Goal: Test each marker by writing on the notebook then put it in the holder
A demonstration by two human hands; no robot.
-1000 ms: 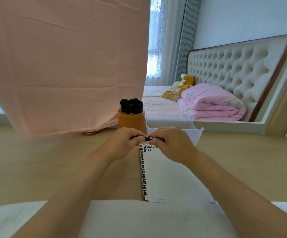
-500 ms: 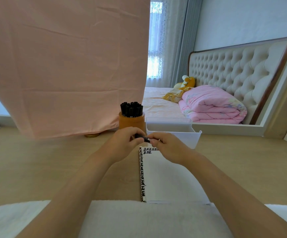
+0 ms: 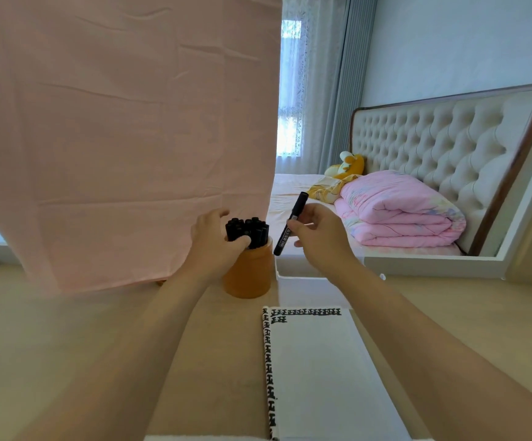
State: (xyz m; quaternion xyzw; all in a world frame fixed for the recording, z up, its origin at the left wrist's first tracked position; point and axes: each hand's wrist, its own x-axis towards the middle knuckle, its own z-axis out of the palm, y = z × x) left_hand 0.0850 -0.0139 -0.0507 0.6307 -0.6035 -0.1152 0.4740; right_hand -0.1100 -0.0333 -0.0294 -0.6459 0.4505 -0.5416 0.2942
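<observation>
Both hands have left the notebook (image 3: 315, 370) & gone up to the holder (image 3: 248, 275). R hand (image 3: 318, 237) pinches 1 capped marker (image 3: 290, 224), tilted, just beside the rim. L hand (image 3: 214, 246) curls round the stored markers (image 3: 248, 229). Test looks done; drop-in next.

Soft daylight from the window (image 3: 290, 90); wide-angle bending at edges.

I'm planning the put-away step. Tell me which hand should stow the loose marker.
Right. The right hand pinches the capped black marker, tilted, just beside the orange cup. The left hand is busy, thumb and fingers around the markers standing in that cup.
</observation>
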